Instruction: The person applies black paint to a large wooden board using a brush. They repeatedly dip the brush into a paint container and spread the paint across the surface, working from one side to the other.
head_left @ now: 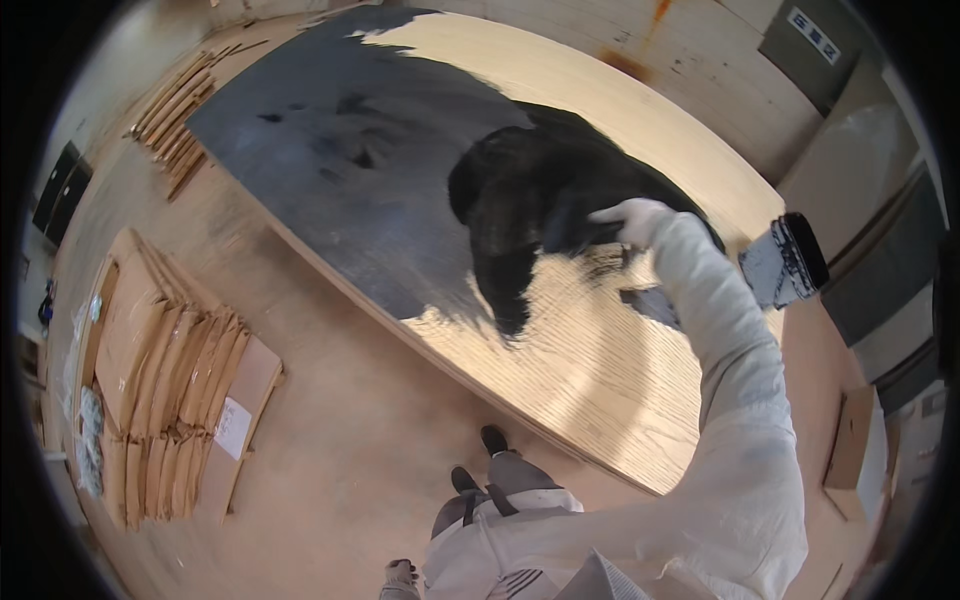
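A large wooden board (600, 380) spreads across the middle of the view, grey-black paint (330, 180) over its far left part, a wetter-looking black patch (500, 190) at the centre, and bare grain along the far and near sides. The right hand (642, 218) is over the right edge of that patch, blurred; one finger points left, and whether the fingers grip anything I cannot tell. The left hand (401, 574) hangs low at the bottom edge, away from the board, too small to judge its fingers. A paint-smeared bucket (778, 262) with a black rim is at the board's right end. At upper right, a white label (815, 36) with dark blue characters sits on a dark panel (790, 55). A white sheet (233, 428), its print too faint to read, lies against stacked brown cardboard (165, 375).
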Motion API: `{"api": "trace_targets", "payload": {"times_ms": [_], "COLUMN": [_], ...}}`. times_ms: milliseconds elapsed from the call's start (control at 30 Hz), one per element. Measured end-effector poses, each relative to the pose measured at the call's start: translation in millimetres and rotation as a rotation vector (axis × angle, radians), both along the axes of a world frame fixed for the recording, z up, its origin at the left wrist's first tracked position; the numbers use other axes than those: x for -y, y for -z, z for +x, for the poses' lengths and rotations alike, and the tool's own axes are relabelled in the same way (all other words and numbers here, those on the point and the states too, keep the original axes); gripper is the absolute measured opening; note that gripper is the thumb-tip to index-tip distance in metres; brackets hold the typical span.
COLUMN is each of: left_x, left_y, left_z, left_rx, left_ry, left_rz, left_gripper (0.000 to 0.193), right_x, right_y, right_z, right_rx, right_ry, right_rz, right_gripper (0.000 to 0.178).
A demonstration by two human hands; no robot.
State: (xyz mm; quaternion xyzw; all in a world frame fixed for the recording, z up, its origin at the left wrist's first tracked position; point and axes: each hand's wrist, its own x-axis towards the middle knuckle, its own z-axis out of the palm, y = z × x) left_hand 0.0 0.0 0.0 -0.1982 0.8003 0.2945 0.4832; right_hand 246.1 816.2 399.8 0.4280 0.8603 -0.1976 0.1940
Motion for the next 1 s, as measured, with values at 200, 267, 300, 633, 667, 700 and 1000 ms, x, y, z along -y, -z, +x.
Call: {"api": "trace_targets", "payload": {"times_ms": [200, 267, 300, 633, 667, 700, 1000], "left_x": [-81.6, -103.3, -107.5, -116.8, -114.9, -109.2, -94.1], "left_y": [9.1, 10.3, 9.7, 17.8, 18.8, 18.2, 6.9], "left_z": [-19.2, -27.2, -24.3, -34.7, -34.1, -35.4, -24.3], "left_rx": [0.008, 0.017, 0.039, 0.082, 0.094, 0.094, 0.035], "left_ry": [0.144, 0.166, 0.197, 0.29, 0.285, 0.278, 0.377], "left_rz": [0.083, 0.115, 0.1, 0.091, 0.079, 0.085, 0.117], "left_gripper": [0.014, 0.015, 0.015, 0.016, 0.017, 0.017, 0.019], "right_x": [81.5, 72.8, 80.7, 77.5, 82.4, 90.2, 92.6], "right_y": [-24.7, -26.4, -21.1, 20.7, 23.6, 27.7, 16.9], "right_z": [87.5, 122.0, 123.5, 120.8, 100.1, 82.6, 133.2], "right_rx": [0.133, 0.181, 0.204, 0.255, 0.244, 0.226, 0.308], "right_ry": [0.047, 0.147, 0.192, 0.454, 0.431, 0.405, 0.391], "right_rz": [0.095, 0.193, 0.23, 0.265, 0.265, 0.264, 0.343], "right_gripper": [0.062, 0.042, 0.036, 0.035, 0.035, 0.036, 0.039]}}
